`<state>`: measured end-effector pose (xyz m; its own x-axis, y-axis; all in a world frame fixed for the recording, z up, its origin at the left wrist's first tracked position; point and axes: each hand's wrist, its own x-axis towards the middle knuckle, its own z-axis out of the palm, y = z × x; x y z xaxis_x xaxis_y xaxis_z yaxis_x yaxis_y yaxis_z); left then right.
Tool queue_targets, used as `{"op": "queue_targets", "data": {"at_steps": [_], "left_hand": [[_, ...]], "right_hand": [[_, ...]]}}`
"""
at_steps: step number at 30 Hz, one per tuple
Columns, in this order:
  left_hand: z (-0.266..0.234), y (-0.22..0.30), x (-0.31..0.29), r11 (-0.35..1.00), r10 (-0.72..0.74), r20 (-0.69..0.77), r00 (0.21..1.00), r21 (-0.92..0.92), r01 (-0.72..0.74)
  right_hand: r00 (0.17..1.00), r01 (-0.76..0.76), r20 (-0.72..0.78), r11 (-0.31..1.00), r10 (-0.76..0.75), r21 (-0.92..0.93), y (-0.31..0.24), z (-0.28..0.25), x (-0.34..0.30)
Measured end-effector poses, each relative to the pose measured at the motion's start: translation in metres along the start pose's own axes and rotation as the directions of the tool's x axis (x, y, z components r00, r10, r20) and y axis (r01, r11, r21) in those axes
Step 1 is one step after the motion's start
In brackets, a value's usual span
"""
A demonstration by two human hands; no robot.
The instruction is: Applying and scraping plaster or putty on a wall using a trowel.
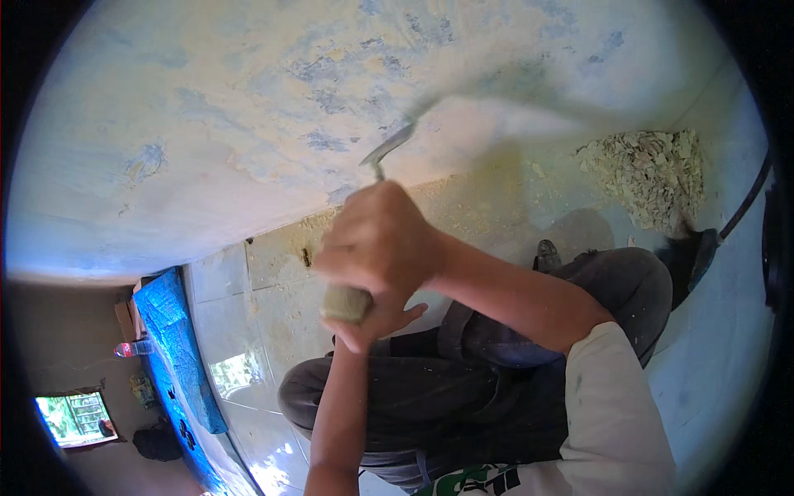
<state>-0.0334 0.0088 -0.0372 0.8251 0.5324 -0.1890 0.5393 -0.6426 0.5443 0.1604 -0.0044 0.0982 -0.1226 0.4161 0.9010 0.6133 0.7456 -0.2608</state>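
Note:
My right hand (382, 240) is wrapped round the handle of a trowel, slightly blurred. Below it, my left hand (374, 321) closes about the same handle, its thumb sticking out to the right. The blunt, pale end of the trowel handle (347, 304) shows between the hands. A short bent neck carries the thin metal trowel blade (390, 145), seen almost edge-on against the wall (273, 107). Whether its edge touches the wall I cannot tell. Patchy pale paint, with blue-grey spots and scraped areas, covers the wall around the blade.
A heap of paint flakes (649, 174) lies on the tiled floor at the right, beside a dark-bristled broom (691, 256). Scattered crumbs follow the wall's foot. My bent knees (302, 393) are close beneath my hands. At left are a blue sheet (178, 347) and a plastic bottle (134, 349).

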Motion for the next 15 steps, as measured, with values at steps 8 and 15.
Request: {"op": "queue_targets", "data": {"at_steps": [8, 15], "left_hand": [[0.028, -0.046, 0.013, 0.959, 0.063, 0.227, 0.972, 0.256, -0.122], [0.037, -0.048, 0.014, 0.966, 0.153, 0.268, 0.951, 0.164, -0.201]], "right_hand": [[0.994, -0.026, -0.104, 0.999, 0.029, 0.03, -0.002, 0.003, -0.003], [0.991, -0.006, -0.136, 0.999, 0.01, 0.031, 0.003, 0.001, 0.0]]}}
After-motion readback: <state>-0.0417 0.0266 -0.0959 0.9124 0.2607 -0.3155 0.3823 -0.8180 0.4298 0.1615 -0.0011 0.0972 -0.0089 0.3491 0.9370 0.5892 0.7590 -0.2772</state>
